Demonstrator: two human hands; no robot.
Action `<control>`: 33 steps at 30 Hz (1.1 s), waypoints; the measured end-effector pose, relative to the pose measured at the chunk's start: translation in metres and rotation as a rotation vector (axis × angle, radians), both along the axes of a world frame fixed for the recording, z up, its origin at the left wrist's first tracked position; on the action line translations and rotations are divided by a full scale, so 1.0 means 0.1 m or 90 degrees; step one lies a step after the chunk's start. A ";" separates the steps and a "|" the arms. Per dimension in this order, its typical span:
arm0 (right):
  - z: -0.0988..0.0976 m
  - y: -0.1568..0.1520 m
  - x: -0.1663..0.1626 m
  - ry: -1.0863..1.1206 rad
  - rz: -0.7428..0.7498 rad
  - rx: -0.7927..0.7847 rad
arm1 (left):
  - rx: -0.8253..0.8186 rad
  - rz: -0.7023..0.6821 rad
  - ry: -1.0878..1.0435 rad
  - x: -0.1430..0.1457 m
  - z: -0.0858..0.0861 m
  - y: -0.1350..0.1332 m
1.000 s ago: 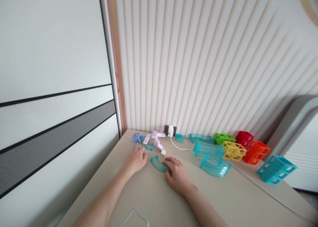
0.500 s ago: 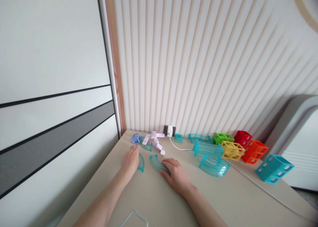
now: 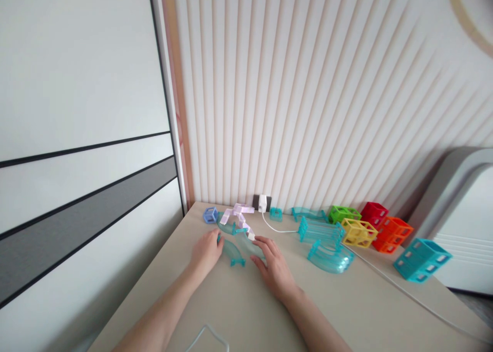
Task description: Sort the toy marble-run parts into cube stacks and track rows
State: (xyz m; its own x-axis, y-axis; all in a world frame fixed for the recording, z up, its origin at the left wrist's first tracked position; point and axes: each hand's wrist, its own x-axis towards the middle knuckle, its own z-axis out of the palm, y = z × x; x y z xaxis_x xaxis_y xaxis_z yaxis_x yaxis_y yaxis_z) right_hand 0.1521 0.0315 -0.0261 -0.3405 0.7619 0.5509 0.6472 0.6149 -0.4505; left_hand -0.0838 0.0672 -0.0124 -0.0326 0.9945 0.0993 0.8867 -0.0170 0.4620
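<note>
Pinching teal curved track [image 3: 232, 253] by ten-o'clock end with left hand [image 3: 208, 249]; touching second curve [image 3: 252, 247], toward two o'clock, with right hand [image 3: 271, 262], grip unclear. Apparently not yet joined.

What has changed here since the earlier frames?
The left curved teal piece, at the left hand, has swung its near end rightward; the right curved teal piece, at the right hand, has moved away toward the lilac pieces. Grip is unclear. The blue block, yellow block and white plug stayed put.
</note>
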 end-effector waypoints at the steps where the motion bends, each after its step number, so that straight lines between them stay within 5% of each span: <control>1: 0.00 0.00 0.00 0.009 -0.001 0.003 | 0.008 -0.010 -0.035 0.04 -0.01 0.00; 12: -0.01 0.02 0.06 0.137 -0.102 0.015 | -0.014 -0.047 -0.517 0.30 -0.14 -0.05; 19: 0.01 0.03 0.12 0.194 -0.171 0.132 | -0.075 -0.033 -0.830 0.40 -0.04 -0.11; 27: 0.04 -0.03 0.07 0.185 -0.158 0.156 | 0.031 -0.007 -0.929 0.47 -0.01 -0.14; 33: 0.07 -0.04 0.02 0.221 -0.160 0.135 | 0.008 -0.034 -1.046 0.48 0.00 -0.14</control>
